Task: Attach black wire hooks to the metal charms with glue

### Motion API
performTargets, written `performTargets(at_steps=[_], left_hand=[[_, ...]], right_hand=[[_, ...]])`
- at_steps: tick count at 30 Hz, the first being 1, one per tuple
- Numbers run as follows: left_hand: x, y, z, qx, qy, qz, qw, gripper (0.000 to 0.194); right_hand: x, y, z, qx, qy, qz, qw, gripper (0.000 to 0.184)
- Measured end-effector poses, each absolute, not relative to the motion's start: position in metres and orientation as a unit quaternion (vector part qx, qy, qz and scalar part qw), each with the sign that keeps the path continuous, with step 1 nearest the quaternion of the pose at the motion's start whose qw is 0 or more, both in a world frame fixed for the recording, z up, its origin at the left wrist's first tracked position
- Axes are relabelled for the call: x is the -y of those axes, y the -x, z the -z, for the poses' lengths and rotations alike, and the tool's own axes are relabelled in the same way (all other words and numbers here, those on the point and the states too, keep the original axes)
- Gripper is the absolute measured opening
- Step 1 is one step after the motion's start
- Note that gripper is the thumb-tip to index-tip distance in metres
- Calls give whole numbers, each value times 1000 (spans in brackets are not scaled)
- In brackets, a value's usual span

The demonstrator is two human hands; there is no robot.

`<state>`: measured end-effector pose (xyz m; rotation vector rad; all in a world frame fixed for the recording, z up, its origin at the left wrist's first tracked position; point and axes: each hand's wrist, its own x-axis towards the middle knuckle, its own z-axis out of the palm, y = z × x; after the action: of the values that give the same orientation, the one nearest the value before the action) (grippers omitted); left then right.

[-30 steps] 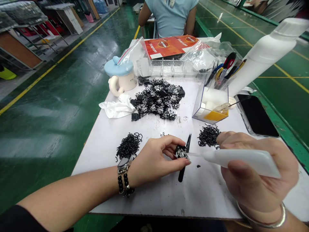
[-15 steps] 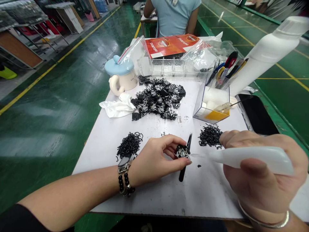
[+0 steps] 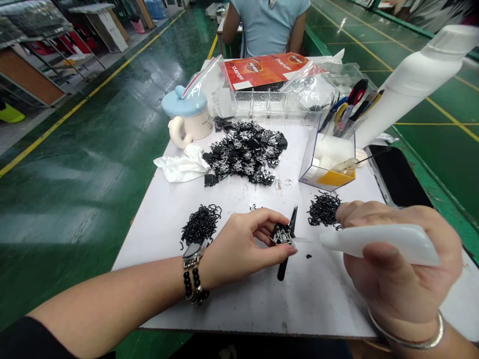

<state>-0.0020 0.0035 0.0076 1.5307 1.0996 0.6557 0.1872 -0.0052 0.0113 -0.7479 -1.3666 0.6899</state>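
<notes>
The left hand (image 3: 239,244) pinches a small black-and-silver piece (image 3: 281,234) between thumb and fingers, above the white tabletop (image 3: 239,309). The right hand (image 3: 407,284) grips a translucent squeeze bottle (image 3: 392,242), its thin nozzle pointing at that piece; whether the tip touches is too blurred to tell. Black tweezers (image 3: 282,270) show just beside the piece. Curved black bits form two heaps, one near the left wrist (image 3: 201,223), one near the right fingers (image 3: 323,209). Farther back sits a pile of similar black-and-silver pieces (image 3: 245,154), between a lidded mug (image 3: 196,124) and a clear pen holder (image 3: 327,177).

Behind the left hand (image 3: 239,244), heaped parts (image 3: 247,152) lie between mug (image 3: 196,122) and box (image 3: 337,178).
</notes>
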Motion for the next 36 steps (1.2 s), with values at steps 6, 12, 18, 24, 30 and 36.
performTargets(at_steps=[6, 12, 18, 24, 30, 36], left_hand=[[-3, 2, -9, -461, -637, -284, 549, 37], [0, -1, -10, -451, -628, -273, 573, 37], [22, -7, -10, -379, -656, -201, 621, 39], [28, -9, -7, -307, -734, -176, 580, 39], [27, -11, 0, -271, -750, -224, 561, 39], [28, -13, -2, -278, -718, -231, 594, 42]], right_hand=[[-11, -189, -10, 542, 322, -253, 734, 15], [-32, -193, 0, 571, 474, -203, 638, 14], [-55, -185, 20, 697, 552, -200, 412, 26], [-56, -187, 26, 723, 569, -140, 366, 32], [-35, -169, 20, 857, 438, -100, 251, 14], [-39, -155, 36, 861, 445, -135, 207, 19]])
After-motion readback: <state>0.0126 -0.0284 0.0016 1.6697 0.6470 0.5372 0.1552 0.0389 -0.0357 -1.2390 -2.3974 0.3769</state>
